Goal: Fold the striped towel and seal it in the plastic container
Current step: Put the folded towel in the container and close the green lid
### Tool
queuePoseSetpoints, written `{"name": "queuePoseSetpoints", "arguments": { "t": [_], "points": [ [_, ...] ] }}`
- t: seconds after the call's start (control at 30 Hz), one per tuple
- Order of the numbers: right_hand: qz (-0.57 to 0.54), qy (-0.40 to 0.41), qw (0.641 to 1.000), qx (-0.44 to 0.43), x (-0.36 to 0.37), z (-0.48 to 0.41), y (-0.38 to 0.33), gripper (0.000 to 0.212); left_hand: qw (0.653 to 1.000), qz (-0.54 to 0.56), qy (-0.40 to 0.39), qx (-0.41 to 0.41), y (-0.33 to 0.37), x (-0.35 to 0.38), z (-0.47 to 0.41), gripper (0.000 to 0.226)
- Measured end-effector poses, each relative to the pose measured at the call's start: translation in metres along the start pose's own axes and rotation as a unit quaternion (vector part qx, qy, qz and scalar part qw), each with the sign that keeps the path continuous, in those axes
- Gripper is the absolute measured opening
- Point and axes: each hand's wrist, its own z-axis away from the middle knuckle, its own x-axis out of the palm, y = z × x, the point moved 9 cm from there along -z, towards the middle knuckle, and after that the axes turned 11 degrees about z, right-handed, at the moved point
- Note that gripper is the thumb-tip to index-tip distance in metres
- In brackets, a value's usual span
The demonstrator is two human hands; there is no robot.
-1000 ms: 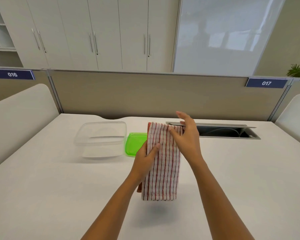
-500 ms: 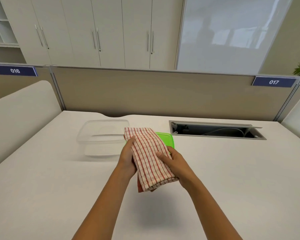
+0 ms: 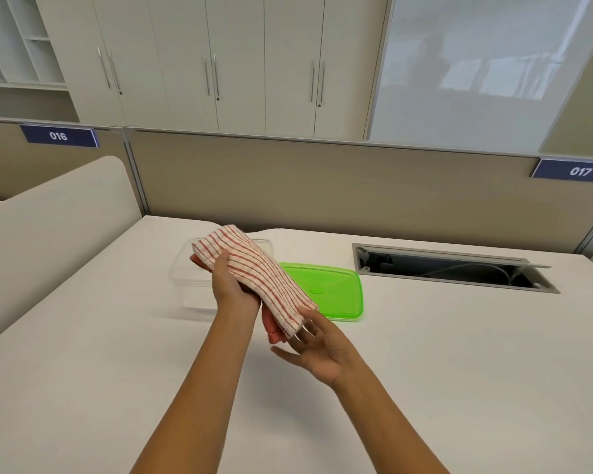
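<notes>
- White desk (image 3: 425, 371) against a beige partition, with cupboards behind and an open cable slot (image 3: 452, 268) at the right.
- Striped towel (image 3: 254, 271) is already folded into a thick bundle, held in the air above the clear plastic container (image 3: 192, 285).
- Green lid (image 3: 332, 292) lies flat on the desk just beside the container, not yet fitted.
- Judged remaining: lower the towel into the container, then press on the lid.
- Left hand (image 3: 230, 285) is closed around the bundle's middle.
- Right hand (image 3: 319, 350) is open, fingers (image 3: 302, 331) spread, brushing the near end without gripping.
</notes>
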Motion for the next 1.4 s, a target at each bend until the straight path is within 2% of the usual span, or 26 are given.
{"name": "queuePoseSetpoints", "arguments": {
  "t": [0.1, 0.17, 0.27, 0.4, 0.53, 0.7, 0.77, 0.83, 0.97, 1.07, 1.17, 1.27, 1.33, 1.4],
  "points": [
    [-0.008, 0.054, 0.998, -0.026, 0.008, -0.013, -0.017, 0.025, 0.999, -0.012, 0.011, 0.032, 0.019, -0.004, -0.008, 0.029],
    [0.037, 0.117, 0.99, -0.065, 0.007, -0.02, -0.04, 0.023, 0.997, -0.055, 0.032, 0.052, 0.04, -0.01, -0.018, 0.035],
    [0.157, 0.205, 0.958, -0.126, 0.002, -0.03, -0.078, 0.027, 0.98, -0.18, 0.054, 0.073, 0.072, -0.018, -0.035, 0.035],
    [0.272, 0.208, 0.929, -0.143, 0.015, -0.051, -0.111, 0.037, 0.928, -0.358, 0.035, 0.095, 0.099, -0.014, -0.056, 0.026],
    [0.372, 0.181, 0.899, -0.142, 0.043, -0.078, -0.127, 0.044, 0.834, -0.522, 0.034, 0.176, 0.121, 0.003, -0.07, 0.039],
    [0.508, 0.211, 0.813, -0.19, 0.071, -0.105, -0.14, 0.056, 0.695, -0.662, -0.01, 0.281, 0.128, 0.033, -0.083, 0.049],
    [0.537, 0.215, 0.789, -0.205, 0.08, -0.112, -0.139, 0.063, 0.652, -0.701, -0.021, 0.288, 0.123, 0.037, -0.091, 0.052],
    [0.549, 0.212, 0.78, -0.211, 0.086, -0.121, -0.135, 0.067, 0.613, -0.738, -0.019, 0.282, 0.119, 0.035, -0.101, 0.049],
    [0.591, 0.206, 0.75, -0.214, 0.093, -0.137, -0.123, 0.06, 0.498, -0.82, 0.008, 0.28, 0.117, 0.028, -0.119, 0.044],
    [0.636, 0.205, 0.711, -0.216, 0.097, -0.147, -0.116, 0.054, 0.459, -0.846, 0.011, 0.271, 0.116, 0.02, -0.128, 0.046],
    [0.705, 0.209, 0.637, -0.231, 0.101, -0.152, -0.11, 0.048, 0.431, -0.868, 0.022, 0.246, 0.117, 0.009, -0.136, 0.045],
    [0.792, 0.232, 0.501, -0.26, 0.108, -0.152, -0.107, 0.045, 0.375, -0.892, 0.033, 0.25, 0.116, 0.001, -0.137, 0.044],
    [0.824, 0.238, 0.431, -0.281, 0.115, -0.151, -0.106, 0.039, 0.383, -0.875, 0.018, 0.297, 0.115, 0.003, -0.131, 0.04],
    [0.854, 0.211, 0.389, -0.274, 0.12, -0.155, -0.099, 0.033, 0.401, -0.86, -0.015, 0.316, 0.109, 0.004, -0.129, 0.032]
  ]
}}
